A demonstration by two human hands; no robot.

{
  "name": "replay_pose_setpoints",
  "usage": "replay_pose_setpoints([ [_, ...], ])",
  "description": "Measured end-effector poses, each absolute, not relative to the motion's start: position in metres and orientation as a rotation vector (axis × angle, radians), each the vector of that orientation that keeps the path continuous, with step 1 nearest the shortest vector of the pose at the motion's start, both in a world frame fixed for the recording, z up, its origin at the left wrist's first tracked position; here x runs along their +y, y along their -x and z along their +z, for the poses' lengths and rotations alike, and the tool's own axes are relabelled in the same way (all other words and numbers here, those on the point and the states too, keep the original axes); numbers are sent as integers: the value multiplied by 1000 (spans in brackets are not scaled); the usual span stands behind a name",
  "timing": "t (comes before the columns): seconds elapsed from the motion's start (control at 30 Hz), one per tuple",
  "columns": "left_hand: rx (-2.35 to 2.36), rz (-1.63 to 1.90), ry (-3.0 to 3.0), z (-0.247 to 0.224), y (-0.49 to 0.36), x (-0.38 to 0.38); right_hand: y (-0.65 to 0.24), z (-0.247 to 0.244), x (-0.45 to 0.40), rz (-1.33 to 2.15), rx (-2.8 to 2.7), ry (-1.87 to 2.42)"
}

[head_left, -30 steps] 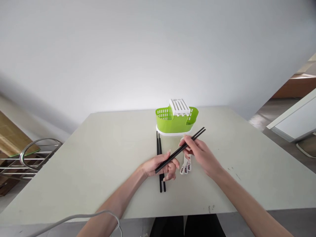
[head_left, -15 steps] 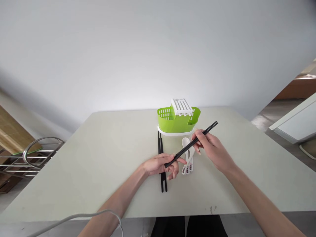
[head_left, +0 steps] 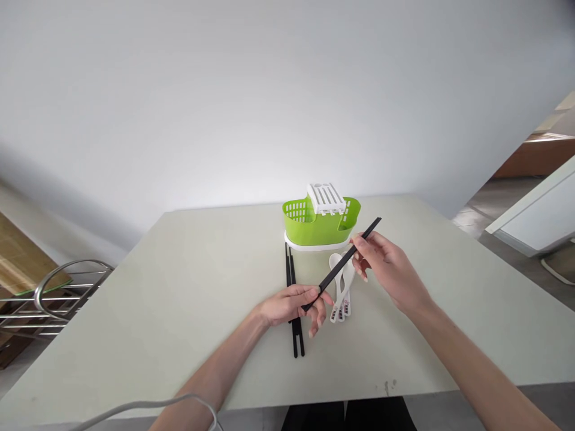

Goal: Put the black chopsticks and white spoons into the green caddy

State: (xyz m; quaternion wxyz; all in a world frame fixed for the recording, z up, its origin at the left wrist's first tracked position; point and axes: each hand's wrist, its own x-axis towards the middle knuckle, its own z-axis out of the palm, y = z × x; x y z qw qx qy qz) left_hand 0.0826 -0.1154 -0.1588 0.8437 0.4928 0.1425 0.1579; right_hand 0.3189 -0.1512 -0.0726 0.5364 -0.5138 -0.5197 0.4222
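Note:
A pair of black chopsticks (head_left: 338, 267) slants across the space between my hands, the two sticks lying close together. My left hand (head_left: 290, 304) is closed on the lower end, thumb on top. Nearer the upper end, my right hand (head_left: 390, 268) pinches them with thumb and fingers. Beneath my left hand more black chopsticks (head_left: 296, 341) lie on the table, partly covered by it. Several white spoons (head_left: 342, 309) with printed handles rest in a bunch below the held pair. Behind them stands a green basket (head_left: 309, 232) with a white slotted piece (head_left: 327, 199) on top.
The pale table (head_left: 215, 263) meets a grey-white wall (head_left: 251, 108) at its back. A grey cable (head_left: 148, 404) crosses the lower left over my forearm. To the left is a metal rack (head_left: 54, 299) with a wooden board; a white panel (head_left: 539, 209) stands at right.
The held chopsticks have turned so that they overlap more closely, with the upper end shifted left. Both hands keep their hold. My view has tilted slightly.

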Motion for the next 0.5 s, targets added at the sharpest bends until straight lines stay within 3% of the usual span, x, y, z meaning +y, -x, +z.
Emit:
replay_pose_setpoints([
  [0.5, 370, 437, -1140, -153, -84, -112, -325, -52, -145, 869, -1285, 1316],
])
